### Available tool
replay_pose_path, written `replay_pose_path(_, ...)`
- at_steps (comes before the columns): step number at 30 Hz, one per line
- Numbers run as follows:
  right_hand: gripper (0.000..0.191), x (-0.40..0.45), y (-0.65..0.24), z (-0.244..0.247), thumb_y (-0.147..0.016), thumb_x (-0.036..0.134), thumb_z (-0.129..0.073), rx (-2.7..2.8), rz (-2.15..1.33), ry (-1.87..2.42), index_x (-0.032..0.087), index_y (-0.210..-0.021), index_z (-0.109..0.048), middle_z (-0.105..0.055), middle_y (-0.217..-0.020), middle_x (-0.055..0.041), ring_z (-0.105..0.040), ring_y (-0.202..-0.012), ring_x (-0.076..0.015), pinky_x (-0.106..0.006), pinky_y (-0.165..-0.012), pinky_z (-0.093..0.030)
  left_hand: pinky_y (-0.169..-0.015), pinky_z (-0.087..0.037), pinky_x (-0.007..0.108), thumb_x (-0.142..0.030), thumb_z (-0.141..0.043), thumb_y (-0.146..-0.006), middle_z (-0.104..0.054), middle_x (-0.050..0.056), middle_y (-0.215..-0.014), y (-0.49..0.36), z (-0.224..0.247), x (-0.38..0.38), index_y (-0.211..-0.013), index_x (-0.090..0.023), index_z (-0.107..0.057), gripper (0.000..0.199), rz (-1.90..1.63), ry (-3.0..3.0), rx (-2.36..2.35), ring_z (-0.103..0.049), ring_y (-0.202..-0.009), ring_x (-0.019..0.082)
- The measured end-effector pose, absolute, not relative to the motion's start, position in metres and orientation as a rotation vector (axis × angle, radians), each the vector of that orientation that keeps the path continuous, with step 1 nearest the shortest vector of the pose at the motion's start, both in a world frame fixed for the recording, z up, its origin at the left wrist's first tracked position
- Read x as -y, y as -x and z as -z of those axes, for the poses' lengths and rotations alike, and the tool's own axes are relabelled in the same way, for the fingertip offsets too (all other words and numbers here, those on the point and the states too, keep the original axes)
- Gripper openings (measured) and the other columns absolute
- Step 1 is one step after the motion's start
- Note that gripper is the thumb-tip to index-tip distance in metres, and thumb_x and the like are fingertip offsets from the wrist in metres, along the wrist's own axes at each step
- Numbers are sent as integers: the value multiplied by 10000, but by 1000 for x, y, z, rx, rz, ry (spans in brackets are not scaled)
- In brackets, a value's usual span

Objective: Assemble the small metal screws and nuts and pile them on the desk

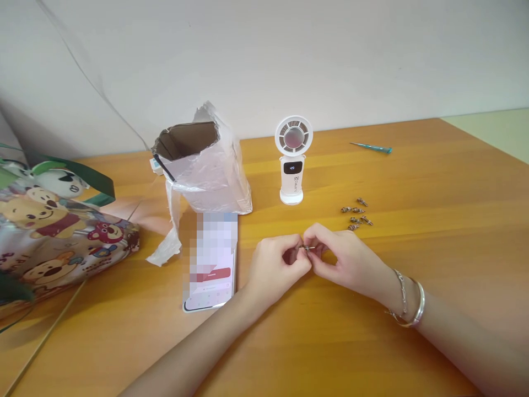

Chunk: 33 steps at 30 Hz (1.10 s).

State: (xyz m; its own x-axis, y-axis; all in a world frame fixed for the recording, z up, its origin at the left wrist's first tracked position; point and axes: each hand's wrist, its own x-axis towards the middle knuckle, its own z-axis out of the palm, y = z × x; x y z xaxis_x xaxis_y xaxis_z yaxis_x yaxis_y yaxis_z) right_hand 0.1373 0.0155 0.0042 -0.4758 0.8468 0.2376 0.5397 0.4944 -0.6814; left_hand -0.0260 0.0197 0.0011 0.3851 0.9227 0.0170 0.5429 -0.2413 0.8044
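My left hand (275,267) and my right hand (351,259) meet over the wooden table, thumbs and fingertips pinched together. Between them is a small metal fitting (307,248) with a thin pin pointing right. Both hands grip it, though the fingertips cover most of it. Just beyond my right hand lie several similar small metal fittings (357,210), loose on the tabletop. Their exact kind is too small to make out. A bracelet and a bangle (419,303) circle my right wrist.
A white handheld fan (291,179) stands upright beyond my hands. Left of it is an open carton (215,179) in torn white wrapping, with a phone (212,281) lying in front. A cartoon-print bag (61,237) sits far left. A teal screwdriver (374,148) lies at the back right.
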Motion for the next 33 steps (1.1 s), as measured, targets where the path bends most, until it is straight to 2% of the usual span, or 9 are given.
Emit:
replay_pose_path(4,71,-14,-135,-4,-790,163,-454,2231,-609,1080,222,-775,-419,-544,-665,40,-484,-553,-90,-195,-542,-388,-491,-242,213,-145,-393,-714,-478,-30,-568,25,-2,-18,-650,-155,-555,174,-642,-1939,-1231,-369,-535,93)
replay_pose_path(9,60,-12,-132,-4,-804,176,-435,2213,-605,1130,225,-786,-405,-490,-621,51,-442,-506,-88,-192,-499,-363,-487,-237,215,-137,-395,-713,-449,-37,-555,25,-2,-17,-612,-153,-508,152,-644,-1963,-1220,-353,-528,88)
replay_pose_path(12,66,-12,-132,-3,-809,167,-418,2183,-671,1159,227,-811,-393,-512,-630,52,-486,-512,-93,-200,-500,-380,-480,-229,214,-140,-395,-715,-411,-43,-546,25,-1,-17,-597,-157,-468,140,-648,-1954,-1218,-328,-520,84)
replay_pose_path(17,96,-13,-135,-5,-817,156,-437,2106,-863,1109,228,-873,-408,-610,-733,27,-594,-630,-113,-226,-568,-459,-479,-226,210,-169,-416,-722,-375,-51,-533,26,-2,-19,-577,-167,-405,146,-660,-1993,-1296,-323,-518,82)
replay_pose_path(22,85,-16,-141,-8,-828,169,-447,2097,-1021,1068,225,-889,-427,-628,-822,5,-616,-720,-116,-227,-606,-495,-477,-223,211,-190,-450,-699,-356,-59,-506,28,-4,-20,-562,-172,-345,174,-674,-2074,-1343,-304,-491,78)
replay_pose_path(33,164,-18,-142,-7,-721,123,-459,2208,-955,1119,237,-780,-355,-502,-633,71,-488,-547,-87,-196,-517,-411,-478,-240,212,-145,-430,-672,-377,-53,-518,26,-5,-17,-554,-171,-377,132,-635,-2122,-1231,-327,-493,81)
